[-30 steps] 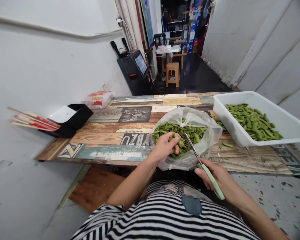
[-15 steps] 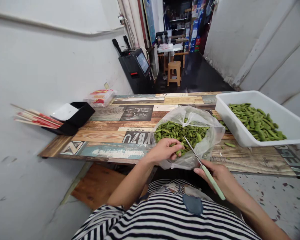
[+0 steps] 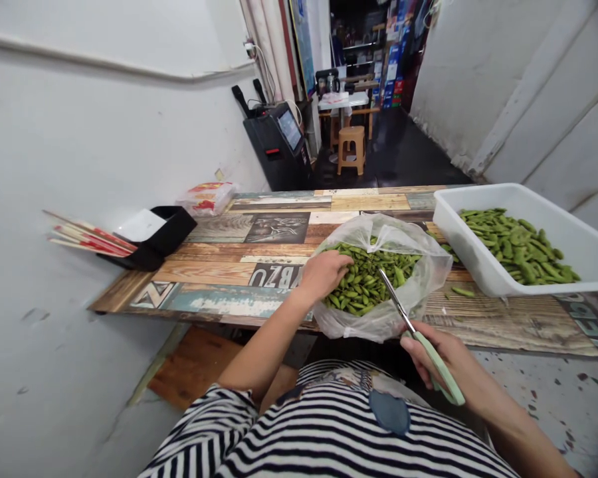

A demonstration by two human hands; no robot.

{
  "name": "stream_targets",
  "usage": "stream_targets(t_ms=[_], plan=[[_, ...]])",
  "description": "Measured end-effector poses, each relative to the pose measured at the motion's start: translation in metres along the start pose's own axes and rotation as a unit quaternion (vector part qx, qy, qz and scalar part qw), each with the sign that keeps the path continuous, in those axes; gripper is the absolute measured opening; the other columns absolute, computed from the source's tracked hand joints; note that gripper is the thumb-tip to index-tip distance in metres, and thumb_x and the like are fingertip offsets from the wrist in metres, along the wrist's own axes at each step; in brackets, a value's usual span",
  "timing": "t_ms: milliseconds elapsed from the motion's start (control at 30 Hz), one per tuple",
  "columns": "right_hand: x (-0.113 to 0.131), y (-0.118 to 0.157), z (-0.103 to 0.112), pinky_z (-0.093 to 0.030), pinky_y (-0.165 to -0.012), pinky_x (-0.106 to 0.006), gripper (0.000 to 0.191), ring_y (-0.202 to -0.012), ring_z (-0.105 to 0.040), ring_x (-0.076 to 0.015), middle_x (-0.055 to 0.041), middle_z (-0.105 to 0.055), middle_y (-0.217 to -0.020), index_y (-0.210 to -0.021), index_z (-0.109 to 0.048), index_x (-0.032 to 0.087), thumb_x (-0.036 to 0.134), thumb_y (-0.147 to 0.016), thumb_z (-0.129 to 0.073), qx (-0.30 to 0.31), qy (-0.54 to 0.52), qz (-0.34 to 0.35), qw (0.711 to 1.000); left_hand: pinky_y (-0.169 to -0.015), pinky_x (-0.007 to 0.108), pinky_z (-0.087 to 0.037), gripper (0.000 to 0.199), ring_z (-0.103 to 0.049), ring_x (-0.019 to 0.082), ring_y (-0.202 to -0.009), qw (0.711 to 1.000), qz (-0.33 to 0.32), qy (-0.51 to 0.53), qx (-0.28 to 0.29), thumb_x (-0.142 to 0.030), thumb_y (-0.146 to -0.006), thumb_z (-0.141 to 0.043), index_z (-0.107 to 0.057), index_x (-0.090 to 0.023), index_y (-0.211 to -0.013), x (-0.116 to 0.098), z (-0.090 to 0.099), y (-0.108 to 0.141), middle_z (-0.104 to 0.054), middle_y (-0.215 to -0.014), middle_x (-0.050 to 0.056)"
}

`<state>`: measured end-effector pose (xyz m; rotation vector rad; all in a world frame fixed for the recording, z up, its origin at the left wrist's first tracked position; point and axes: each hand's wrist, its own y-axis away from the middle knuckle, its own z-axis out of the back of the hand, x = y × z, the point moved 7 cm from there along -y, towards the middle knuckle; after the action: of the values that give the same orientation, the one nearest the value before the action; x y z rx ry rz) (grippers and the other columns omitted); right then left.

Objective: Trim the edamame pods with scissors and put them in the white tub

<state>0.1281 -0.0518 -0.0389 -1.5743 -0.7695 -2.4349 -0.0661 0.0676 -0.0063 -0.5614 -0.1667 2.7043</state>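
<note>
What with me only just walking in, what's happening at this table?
A person's left hand is at the pods in an open plastic bag; whether it holds any is unclear. The right hand holds scissors with green handles, the tips over the bag. More pods are in a white tub to the right, and a loose pod lies on the table.

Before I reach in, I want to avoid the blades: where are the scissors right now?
In the head view, the scissors are in the right hand, blades angled over the plastic bag, left of the white tub.
</note>
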Motion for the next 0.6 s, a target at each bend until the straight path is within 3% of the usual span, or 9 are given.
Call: stream_targets(t_ms=[133,267,333,433,600], plan=[[-0.003,0.0,0.0,-0.036,-0.041,-0.019,0.041,-0.044,-0.045,-0.0102,0.0064,-0.045,-0.052,-0.106,-0.056,0.017,0.054,-0.089,-0.048,-0.003,-0.005,0.008,1.0,-0.079,0.029,-0.043,0.025,-0.059,0.02,-0.092,0.998,-0.053,-0.009,0.033,-0.029,-0.087,-0.051,-0.069,-0.024,-0.102,-0.007,-0.006,-0.011,-0.065,-0.098,0.007],[-0.005,-0.002,0.0,-0.039,-0.042,-0.02,0.043,-0.045,-0.046,-0.0106,0.0062,-0.045,-0.054,-0.107,-0.055,0.017,0.055,-0.089,-0.048,-0.003,-0.014,0.009,1.0,-0.084,0.028,-0.043,0.021,-0.058,0.019,-0.095,0.994,-0.052,0.098,-0.008,-0.027,-0.086,-0.052,-0.066,-0.017,-0.099,-0.015,0.004,-0.011,-0.064,-0.101,0.008],[-0.002,-0.001,0.001,-0.04,-0.044,-0.021,0.044,-0.048,-0.047,-0.0113,0.0057,-0.046,-0.056,-0.11,-0.054,0.017,0.055,-0.089,-0.047,-0.004,-0.006,0.015,1.0,-0.083,0.027,-0.043,0.019,-0.058,0.017,-0.09,0.981,-0.022,0.192,-0.021,-0.029,-0.084,-0.055,-0.065,-0.016,-0.093,-0.019,0.008,-0.005,-0.066,-0.095,0.006],[0.007,0.001,0.005,-0.041,-0.047,-0.02,0.043,-0.052,-0.049,-0.0122,0.0041,-0.05,-0.058,-0.114,-0.055,0.018,0.052,-0.089,-0.049,-0.014,0.025,0.036,0.999,-0.077,0.025,-0.045,0.022,-0.059,0.014,-0.077,0.944,0.051,0.325,0.005,-0.035,-0.08,-0.06,-0.066,-0.014,-0.084,-0.024,0.003,0.008,-0.068,-0.079,0.002],[0.018,0.003,0.007,-0.038,-0.046,-0.019,0.04,-0.051,-0.048,-0.0114,0.0038,-0.051,-0.058,-0.112,-0.059,0.017,0.049,-0.089,-0.053,-0.007,0.052,0.04,0.998,-0.073,0.024,-0.044,0.028,-0.06,0.013,-0.071,0.901,0.102,0.42,0.03,-0.039,-0.076,-0.064,-0.069,-0.012,-0.082,-0.035,0.0,0.023,-0.069,-0.071,0.002]])
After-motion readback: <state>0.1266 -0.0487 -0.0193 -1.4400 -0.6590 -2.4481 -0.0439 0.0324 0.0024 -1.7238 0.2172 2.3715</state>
